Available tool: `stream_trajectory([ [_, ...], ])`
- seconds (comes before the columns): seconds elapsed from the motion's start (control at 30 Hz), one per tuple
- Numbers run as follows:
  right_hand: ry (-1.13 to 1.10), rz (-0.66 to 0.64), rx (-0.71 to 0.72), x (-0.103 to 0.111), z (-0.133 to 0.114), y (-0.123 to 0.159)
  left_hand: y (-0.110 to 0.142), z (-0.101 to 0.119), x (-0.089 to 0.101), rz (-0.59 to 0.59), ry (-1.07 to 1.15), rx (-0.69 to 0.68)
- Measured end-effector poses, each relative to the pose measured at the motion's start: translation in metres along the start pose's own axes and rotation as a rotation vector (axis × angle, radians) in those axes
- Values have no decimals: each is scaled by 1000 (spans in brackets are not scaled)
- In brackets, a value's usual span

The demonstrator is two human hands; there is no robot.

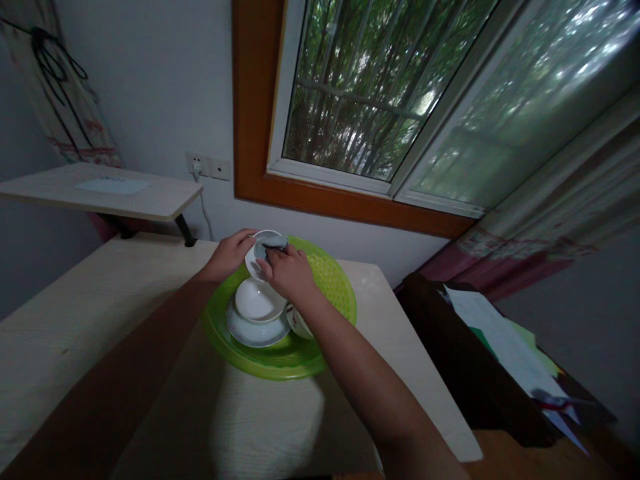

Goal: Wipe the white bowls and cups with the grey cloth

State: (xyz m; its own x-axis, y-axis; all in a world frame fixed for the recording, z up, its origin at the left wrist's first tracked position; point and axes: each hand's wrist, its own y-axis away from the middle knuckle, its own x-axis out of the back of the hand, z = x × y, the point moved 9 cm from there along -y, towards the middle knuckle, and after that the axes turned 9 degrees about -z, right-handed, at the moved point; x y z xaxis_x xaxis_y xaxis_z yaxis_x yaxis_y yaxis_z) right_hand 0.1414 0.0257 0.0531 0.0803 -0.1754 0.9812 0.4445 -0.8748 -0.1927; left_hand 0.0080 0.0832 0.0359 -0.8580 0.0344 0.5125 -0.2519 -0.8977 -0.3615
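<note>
My left hand [231, 255] grips the rim of a white bowl [254, 264], which is tilted above a green plastic basket [336, 280]. Pressed into that bowl is a grey cloth [273, 243], held by my right hand [290, 272]. Below them, a second white bowl [259, 300] rests on a white plate [257, 335] inside the basket. Partly behind my right forearm, another bowl with a red pattern [297, 323] sits in the basket too. The fingertips of my right hand are partly hidden by the cloth.
The basket stands on a pale wooden table [165, 400]. A raised shelf [165, 203] with a sheet of paper [113, 185] is at the left. Behind are a wall socket [197, 163] and a barred window [350, 100]. Papers [505, 340] lie on dark furniture at the right.
</note>
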Motion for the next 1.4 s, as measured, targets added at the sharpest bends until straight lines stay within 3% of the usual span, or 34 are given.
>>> stream_trajectory([
  [0.23, 26, -21, 6, -1, 3, -3, 1, -5, 5, 43, -10, 53],
  [0.47, -141, -94, 382, -6, -20, 2, 0, -5, 3, 12, -24, 26],
  [0.57, -223, -79, 439, -4, -22, 3, 0, -4, 1, -8, -16, 6],
  [0.67, -238, -35, 408, -1, -22, 3, -1, -3, -3, -39, -4, -10],
  [0.77, -171, 21, 284, 2, -15, 2, -2, -2, -7, -69, 5, -24],
  [0.9, -75, 63, 97, 6, -1, 2, -2, -1, -2, -21, 8, -15],
  [1.1, 5, 19, -46, 4, 12, -3, 2, 2, 4, 37, -13, 32],
  [1.23, -28, -20, 23, 0, 9, -5, 3, -1, 8, 75, -8, 57],
  [1.4, -203, -93, 282, -7, -8, -2, 1, -5, 4, 39, -25, 45],
])
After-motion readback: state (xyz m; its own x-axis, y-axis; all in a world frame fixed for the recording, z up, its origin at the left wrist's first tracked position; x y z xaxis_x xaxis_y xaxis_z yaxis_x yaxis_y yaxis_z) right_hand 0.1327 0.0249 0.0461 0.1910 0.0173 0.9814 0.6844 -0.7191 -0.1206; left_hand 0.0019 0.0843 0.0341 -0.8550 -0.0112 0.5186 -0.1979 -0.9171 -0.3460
